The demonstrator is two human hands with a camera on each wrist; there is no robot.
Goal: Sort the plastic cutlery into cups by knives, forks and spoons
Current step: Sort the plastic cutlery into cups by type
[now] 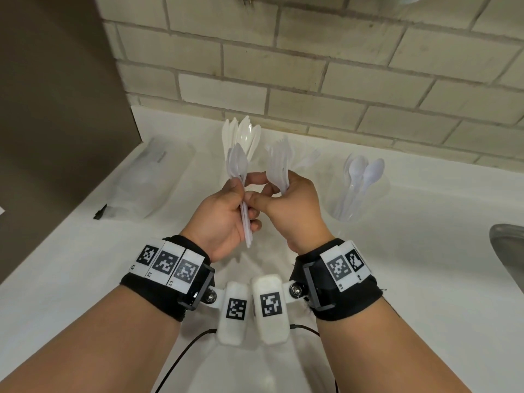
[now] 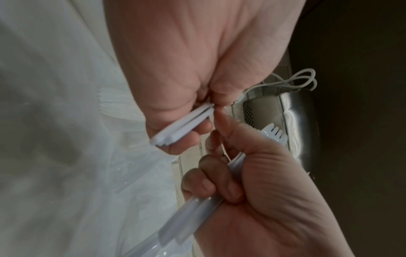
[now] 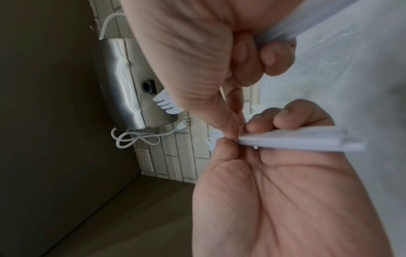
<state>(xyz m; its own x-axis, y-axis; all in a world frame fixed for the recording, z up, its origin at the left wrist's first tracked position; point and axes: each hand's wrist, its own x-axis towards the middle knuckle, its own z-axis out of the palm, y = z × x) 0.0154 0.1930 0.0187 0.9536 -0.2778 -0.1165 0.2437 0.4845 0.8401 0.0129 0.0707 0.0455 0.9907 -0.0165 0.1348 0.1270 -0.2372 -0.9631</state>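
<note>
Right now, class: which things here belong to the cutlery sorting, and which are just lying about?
Part of the job:
left hand gripping a mixed bundle
right hand gripping forks
clear cup of spoons

Just lying about:
plastic bag
sink edge
metal wall unit with a white cord

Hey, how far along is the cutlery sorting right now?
Partly done. A clear cup on the right already holds spoons. In hand: the left hand grips a mixed bundle with spoons showing, and the right hand grips forks. Left: both bundles still need dropping into cups; no knife cup or fork cup is clearly visible.
</note>
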